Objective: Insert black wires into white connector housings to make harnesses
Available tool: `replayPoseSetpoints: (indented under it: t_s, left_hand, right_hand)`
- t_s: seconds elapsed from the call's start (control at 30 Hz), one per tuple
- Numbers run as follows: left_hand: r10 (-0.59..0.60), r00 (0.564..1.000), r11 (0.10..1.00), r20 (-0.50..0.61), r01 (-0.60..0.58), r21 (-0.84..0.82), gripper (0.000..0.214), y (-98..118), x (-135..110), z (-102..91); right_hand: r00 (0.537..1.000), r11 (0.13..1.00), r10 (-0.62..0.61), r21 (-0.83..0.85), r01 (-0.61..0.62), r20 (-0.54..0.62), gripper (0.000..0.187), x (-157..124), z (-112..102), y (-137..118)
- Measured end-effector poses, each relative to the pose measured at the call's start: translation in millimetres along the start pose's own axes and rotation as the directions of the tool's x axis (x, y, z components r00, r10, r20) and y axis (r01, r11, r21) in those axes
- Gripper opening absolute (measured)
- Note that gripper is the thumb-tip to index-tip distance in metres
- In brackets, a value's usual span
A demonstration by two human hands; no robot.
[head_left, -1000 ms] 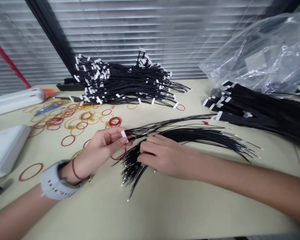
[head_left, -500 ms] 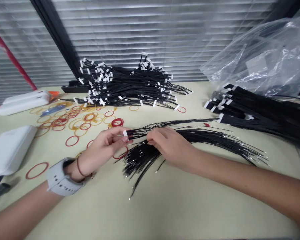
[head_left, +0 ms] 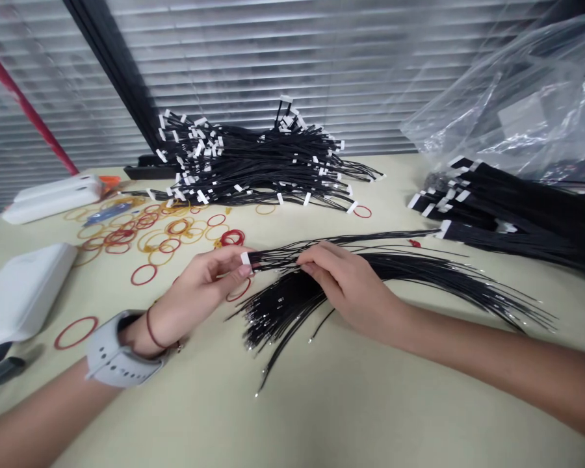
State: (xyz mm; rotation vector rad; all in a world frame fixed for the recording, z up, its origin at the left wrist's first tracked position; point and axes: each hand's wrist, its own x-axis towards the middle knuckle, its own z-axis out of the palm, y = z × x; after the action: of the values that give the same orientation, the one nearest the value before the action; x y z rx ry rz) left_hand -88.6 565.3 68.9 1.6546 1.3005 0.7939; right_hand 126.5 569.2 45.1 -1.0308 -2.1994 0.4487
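My left hand [head_left: 202,286] pinches a small white connector [head_left: 245,258] at the end of a few thin black wires [head_left: 341,241] that run off to the right. My right hand [head_left: 353,286] rests on a loose bundle of black wires [head_left: 283,305] on the table, its fingertips pinched on strands close to the connector. The bundle fans out toward bare metal tips at both ends. A grey watch [head_left: 114,357] and a red band are on my left wrist.
A heap of black wires with white connectors [head_left: 258,162] lies at the back. Red and yellow rubber bands [head_left: 146,234] are scattered on the left, near white devices [head_left: 19,292]. Bundled black cables [head_left: 507,208] and a clear plastic bag [head_left: 517,110] sit on the right.
My right hand has moved up and right from the bundle's near end toward the connector, and its fingers now pinch strands there. My left hand has kept its hold.
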Motion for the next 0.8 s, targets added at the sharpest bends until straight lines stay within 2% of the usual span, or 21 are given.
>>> replayPoseSetpoints:
  t_s: [0.13,0.23,0.43,0.8]
  left_hand:
    - [0.013,0.999,1.000,-0.039,-0.013,0.022,0.013,1.4,0.7,-1.3]
    - [0.007,1.000,0.999,-0.012,-0.007,0.031,0.014,1.1,0.3,-2.1]
    - [0.024,0.998,0.999,-0.051,-0.022,0.038,0.010,-4.2,0.4,-3.3]
    - [-0.019,1.000,1.000,0.002,0.019,-0.015,0.011,-6.3,2.4,-6.5]
  right_hand:
    - [0.997,0.993,0.080,0.088,-0.081,0.013,0.012,-0.2,-0.8,0.7]
    - [0.990,0.984,0.137,0.112,-0.138,0.018,0.014,0.7,-0.7,1.5]
    - [0.994,0.989,0.112,0.098,-0.112,0.010,0.012,2.0,-1.5,2.1]
    - [0.986,0.977,0.169,0.131,-0.166,-0.011,0.012,3.0,-1.5,4.0]
